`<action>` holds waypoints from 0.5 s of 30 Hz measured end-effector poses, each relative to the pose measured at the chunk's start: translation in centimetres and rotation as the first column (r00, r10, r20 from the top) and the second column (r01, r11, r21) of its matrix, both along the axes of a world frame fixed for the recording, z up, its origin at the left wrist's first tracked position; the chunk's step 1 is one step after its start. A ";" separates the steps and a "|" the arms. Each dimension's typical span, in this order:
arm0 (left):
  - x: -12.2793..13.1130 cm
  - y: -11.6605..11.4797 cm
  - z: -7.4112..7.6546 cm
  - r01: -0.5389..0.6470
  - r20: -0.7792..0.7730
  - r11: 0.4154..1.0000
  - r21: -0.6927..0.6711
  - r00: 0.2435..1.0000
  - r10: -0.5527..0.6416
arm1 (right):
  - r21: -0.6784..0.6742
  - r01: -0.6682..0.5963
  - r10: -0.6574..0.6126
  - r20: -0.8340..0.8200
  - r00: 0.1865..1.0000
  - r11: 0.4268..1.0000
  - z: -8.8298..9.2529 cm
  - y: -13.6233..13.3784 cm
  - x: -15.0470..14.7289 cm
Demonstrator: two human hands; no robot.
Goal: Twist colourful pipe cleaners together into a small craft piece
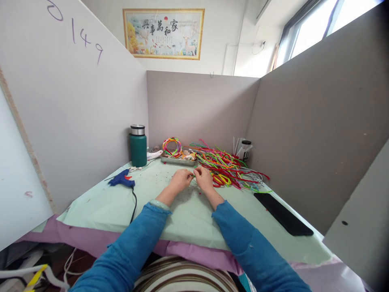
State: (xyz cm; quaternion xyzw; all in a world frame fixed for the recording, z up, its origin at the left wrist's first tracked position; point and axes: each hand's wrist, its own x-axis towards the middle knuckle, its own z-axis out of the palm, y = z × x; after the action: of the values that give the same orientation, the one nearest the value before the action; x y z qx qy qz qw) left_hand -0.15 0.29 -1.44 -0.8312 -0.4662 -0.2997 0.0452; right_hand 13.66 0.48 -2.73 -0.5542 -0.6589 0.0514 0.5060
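Note:
My left hand [181, 179] and my right hand [203, 177] meet over the middle of the table, fingertips nearly touching. Both are closed in a pinch. Between them shows a bit of green pipe cleaner [193, 175], mostly hidden by the fingers. Right behind my right hand spreads a tangled pile of colourful pipe cleaners [223, 162], red, green, orange, yellow and grey. A metal tray [179, 161] stands beyond my hands, with small pieces in it and multicoloured rings [172, 147] at its left end.
A blue glue gun [122, 178] lies left, its black cord running to the front edge. Behind it stands a green bottle [138, 148]. At right are a black flat slab [282, 213] and, farther back, a black-lidded jar [244, 150]. Grey partitions [200, 105] enclose the table.

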 end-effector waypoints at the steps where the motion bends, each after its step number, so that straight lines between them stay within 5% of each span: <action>1: 0.0 0.0 0.0 -0.004 0.008 1.000 0.003 1.000 0.004 | -0.005 -0.002 0.002 -0.003 1.000 1.000 0.0 0.0 0.0; 15: 0.0 -0.4 0.4 -0.023 0.089 1.000 -0.020 0.996 0.024 | -0.026 -0.010 0.011 0.012 1.000 1.000 0.2 -0.1 -0.1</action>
State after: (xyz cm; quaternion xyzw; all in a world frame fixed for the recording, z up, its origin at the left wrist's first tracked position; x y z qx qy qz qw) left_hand -0.18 -0.14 -1.06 -0.8118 -0.4803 -0.3316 0.0200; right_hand 13.58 0.34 -2.56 -0.5576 -0.6642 0.0592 0.4943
